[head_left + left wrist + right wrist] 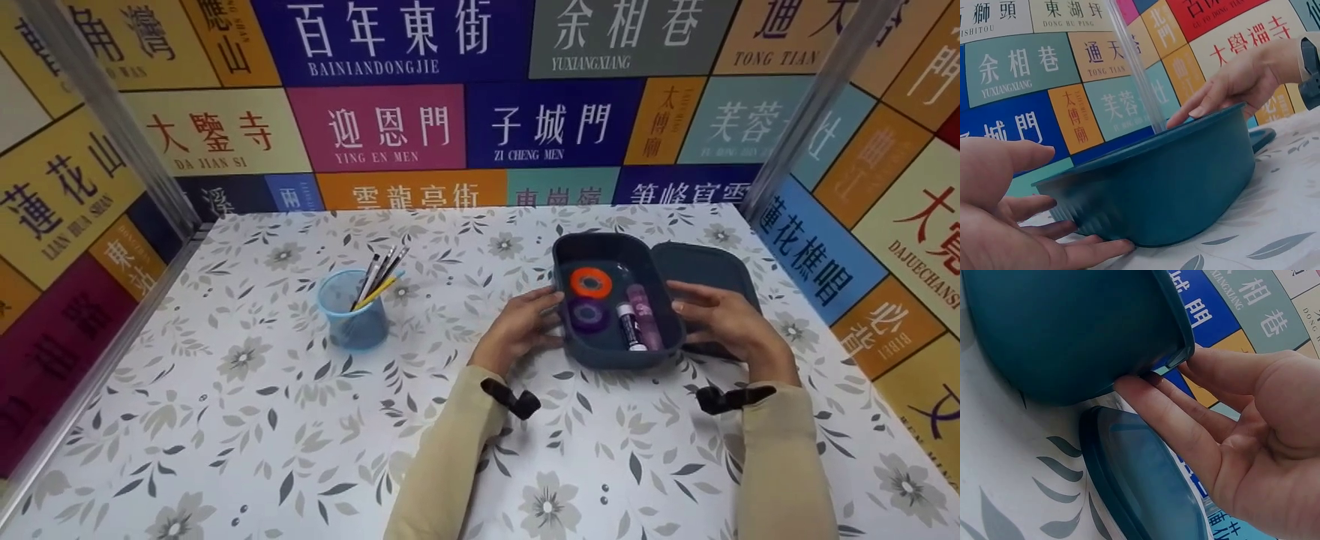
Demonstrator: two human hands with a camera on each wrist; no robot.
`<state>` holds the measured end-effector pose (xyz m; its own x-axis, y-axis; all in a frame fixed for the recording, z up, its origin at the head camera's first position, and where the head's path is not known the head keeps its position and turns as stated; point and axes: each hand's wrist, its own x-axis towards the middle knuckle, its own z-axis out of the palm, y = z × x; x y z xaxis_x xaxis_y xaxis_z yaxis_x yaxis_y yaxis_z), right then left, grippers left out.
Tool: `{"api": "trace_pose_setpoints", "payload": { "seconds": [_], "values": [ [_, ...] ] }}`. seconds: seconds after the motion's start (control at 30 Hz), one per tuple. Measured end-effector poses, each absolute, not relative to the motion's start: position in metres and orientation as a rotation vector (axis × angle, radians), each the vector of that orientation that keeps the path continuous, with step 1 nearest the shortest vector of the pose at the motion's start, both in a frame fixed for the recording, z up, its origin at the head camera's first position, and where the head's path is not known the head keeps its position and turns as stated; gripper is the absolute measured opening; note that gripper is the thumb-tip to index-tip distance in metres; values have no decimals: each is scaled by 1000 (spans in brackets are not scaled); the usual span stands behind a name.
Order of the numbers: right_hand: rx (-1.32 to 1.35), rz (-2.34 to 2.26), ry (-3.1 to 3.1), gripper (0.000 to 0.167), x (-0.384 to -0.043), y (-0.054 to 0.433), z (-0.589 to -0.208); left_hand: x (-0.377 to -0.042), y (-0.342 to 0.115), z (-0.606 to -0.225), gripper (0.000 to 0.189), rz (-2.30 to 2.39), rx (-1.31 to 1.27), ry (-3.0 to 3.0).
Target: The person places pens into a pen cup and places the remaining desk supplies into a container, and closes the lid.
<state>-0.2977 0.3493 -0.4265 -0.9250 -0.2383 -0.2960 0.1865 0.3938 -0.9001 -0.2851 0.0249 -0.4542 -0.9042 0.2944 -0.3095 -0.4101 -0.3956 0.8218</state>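
Note:
A dark teal lidless box (622,360) is between my two hands, right of the table's middle. My left hand (521,326) touches its left side; in the left wrist view the straight fingertips (1120,246) lie against the lower wall. My right hand (731,322) is at the opposite side, its thumb at the rim and its long, nearly straight fingers (1174,422) against the outer wall. Inside the box lie an orange ring-shaped roll (591,283), a purple ring-shaped roll (589,315), a white-capped small tube (630,327) and a pink tube (643,315).
The box's matching teal lid (712,266) lies on the table behind and right of it, partly hidden. A light blue mesh cup (352,322) with several pencils (380,281) stands to the left. Panels with printed signs (375,127) bound the flower-patterned table (300,435).

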Motion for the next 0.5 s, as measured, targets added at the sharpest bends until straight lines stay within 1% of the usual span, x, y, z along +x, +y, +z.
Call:
{"api": "trace_pose_setpoints", "payload": {
  "seconds": [0.23,0.5],
  "values": [
    [-64,-1523,2298,70,-297,350,-428,-285,26,-457,65,2269,-128,1487],
    [-60,-1534,2299,72,-297,349,-426,-285,26,-458,63,2253,-80,1539]
  ]
}}
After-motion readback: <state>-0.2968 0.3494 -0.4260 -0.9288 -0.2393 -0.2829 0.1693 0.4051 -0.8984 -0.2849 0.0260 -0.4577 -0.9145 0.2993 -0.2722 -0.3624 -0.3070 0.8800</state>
